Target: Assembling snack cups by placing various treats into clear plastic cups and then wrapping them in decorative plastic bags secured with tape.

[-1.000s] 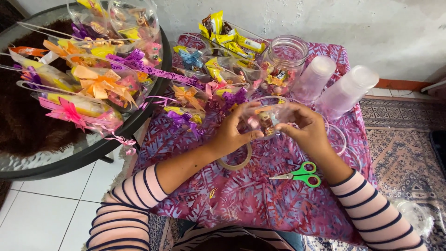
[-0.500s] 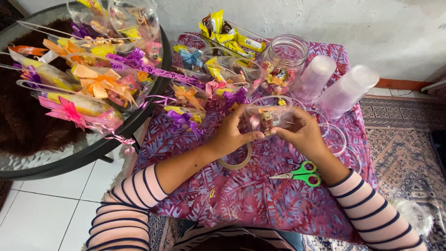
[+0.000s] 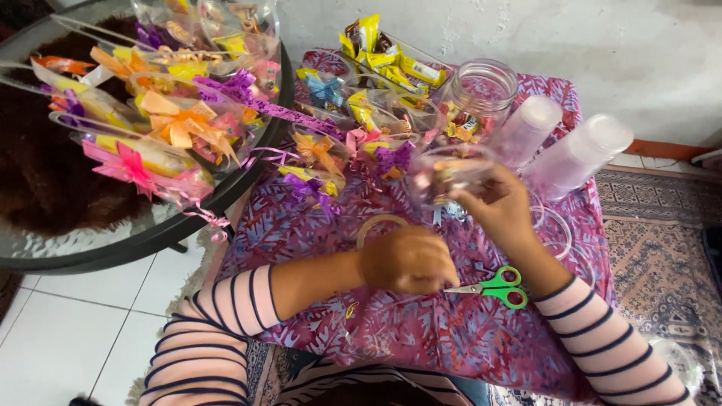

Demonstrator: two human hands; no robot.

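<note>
Grip, R hand [image 3: 500,210]: fingers closed round a clear plastic cup [image 3: 450,174], held up off the surface, tilted on its side, mouth toward the person; coloured bits show through the wall, too blurred to tell what.

Grip, L hand [image 3: 408,259]: curled into a loose fist, knuckles up, low over the cloth, just beside the scissors' tips. What it holds, if anything, cannot be told; fingers hidden beneath.

Sleeves: both arms in white knit w/ dark stripes.

Tape roll [image 3: 380,224]: thin tan ring, flat on cloth, partly behind L hand.

Scissors [image 3: 492,286]: small, green plastic loop handles, metal blades shut, lying flat btwn the two forearms, tips pointing to L hand.

Surface [image 3: 421,338]: covered w/ purple-pink batik cloth, leaf pattern, soft, slightly wrinkled.

Glass jar [image 3: 483,88]: clear, round, ribbed neck, upright at the far edge of the cloth.

Cup stacks [image 3: 577,156]: two nested stacks of frosted clear plastic cups, lying on their sides, R of jar, near the wall.

Snack sachets [image 3: 380,46]: glossy yellow foil packets, heaped far-centre.

Ribbon bows [image 3: 316,150]: pull-bows, shiny, purple, orange, blue, pink, scattered among filled cups beyond the held cup.

Round glass table [image 3: 150,233]: dark rim, L of cloth; carries wrapped clear packs tied w/ orange, pink, purple bows [image 3: 177,124].

Floor: white tile at L, patterned rug [image 3: 662,248] at R.
</note>
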